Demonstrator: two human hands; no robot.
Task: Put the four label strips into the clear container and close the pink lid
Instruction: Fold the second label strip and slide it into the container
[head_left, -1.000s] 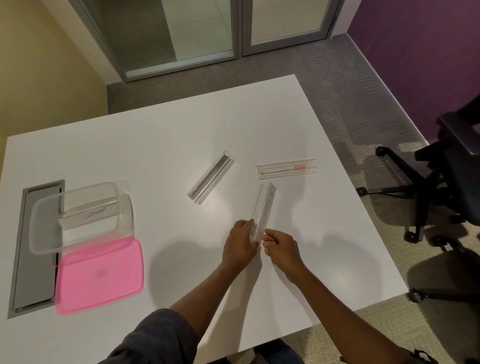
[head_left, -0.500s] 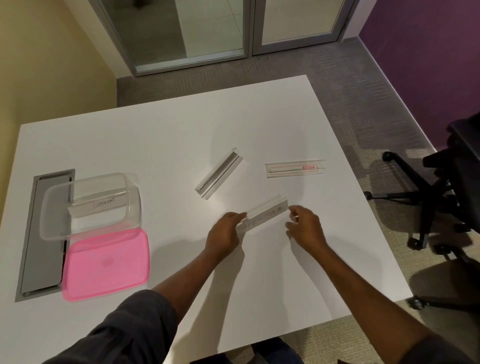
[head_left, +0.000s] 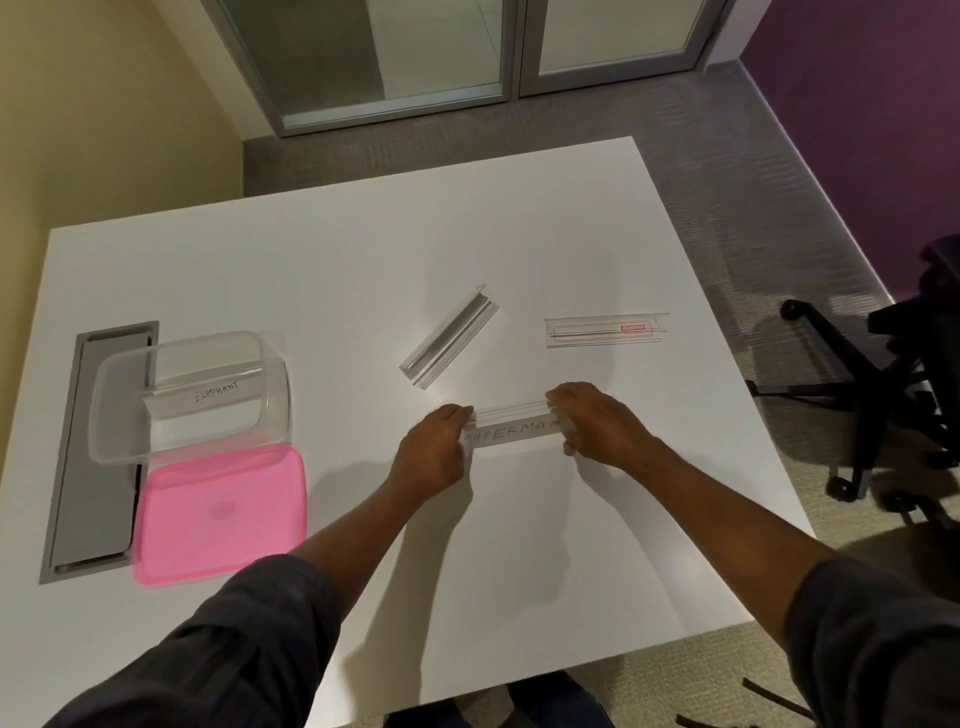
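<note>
A clear label strip marked SUPERMAN (head_left: 511, 427) lies level across the table's middle. My left hand (head_left: 434, 452) grips its left end and my right hand (head_left: 592, 421) grips its right end. Another clear strip (head_left: 449, 336) lies slanted just beyond it. A third strip with a red mark (head_left: 605, 330) lies flat further right. The clear container (head_left: 189, 395) stands open at the left, with a strip marked ELEPHANT (head_left: 208, 396) inside it. The pink lid (head_left: 221, 512) lies flat on the table in front of the container.
A grey metal cable hatch (head_left: 96, 452) is set into the white table (head_left: 337, 260) under and left of the container. A black office chair (head_left: 893, 384) stands off the table's right edge. Glass doors are beyond the far edge.
The SUPERMAN strip has turned from standing on end to lying crosswise. My right hand let go of its near end, moved right and took hold of its right end.
</note>
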